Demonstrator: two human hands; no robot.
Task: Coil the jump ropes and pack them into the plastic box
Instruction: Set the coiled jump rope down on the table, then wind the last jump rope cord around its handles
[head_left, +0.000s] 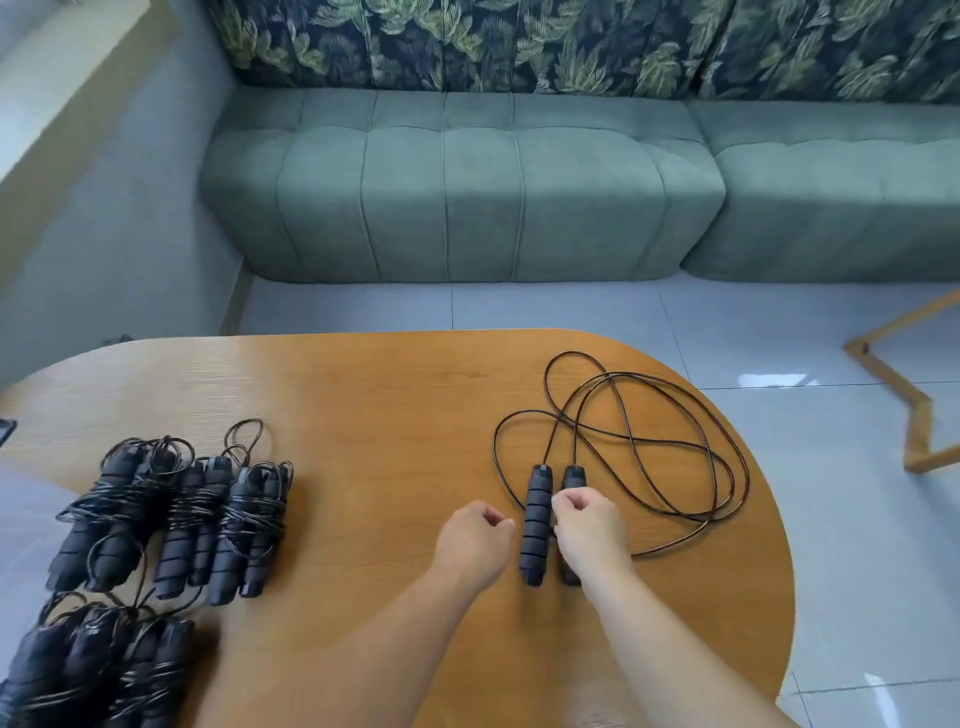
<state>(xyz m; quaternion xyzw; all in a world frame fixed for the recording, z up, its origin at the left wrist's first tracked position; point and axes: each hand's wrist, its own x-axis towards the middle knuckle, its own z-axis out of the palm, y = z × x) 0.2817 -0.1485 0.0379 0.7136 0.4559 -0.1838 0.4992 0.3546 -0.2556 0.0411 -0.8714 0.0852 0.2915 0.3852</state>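
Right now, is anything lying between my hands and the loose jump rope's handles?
Nothing visible. The left hand sits beside the left handle, and the right hand is over the right handle. The cord lies loose beyond.

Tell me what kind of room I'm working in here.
Probably a home living room or lounge: a green tufted sofa with leaf-print back cushions faces a rounded wooden table on a pale tiled floor.
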